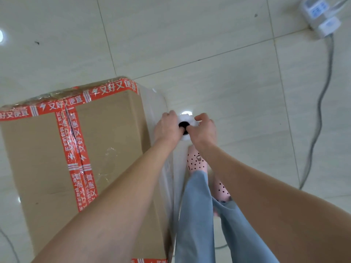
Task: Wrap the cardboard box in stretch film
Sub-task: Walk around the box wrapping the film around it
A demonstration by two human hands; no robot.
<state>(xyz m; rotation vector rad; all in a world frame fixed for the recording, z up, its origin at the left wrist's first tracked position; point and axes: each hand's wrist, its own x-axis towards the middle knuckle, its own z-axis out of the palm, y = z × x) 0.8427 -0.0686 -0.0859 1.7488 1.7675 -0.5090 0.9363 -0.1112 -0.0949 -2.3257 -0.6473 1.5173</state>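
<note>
A tall brown cardboard box [110, 141] with red printed tape stands on the tiled floor at the left. A roll of stretch film [185, 118] stands upright just off the box's right side, seen end-on with its dark core hole. My left hand [167, 128] grips the roll's left side, and my right hand [204, 128] grips its right side with fingers curled over the top. Clear film [152, 103] lies stretched along the box's right face, from the far corner back toward me.
A white power strip [321, 18] with a plug lies at the top right, and its grey cable [321, 103] runs down the floor on the right. My legs in blue jeans and pink dotted shoes [195, 160] stand close beside the box.
</note>
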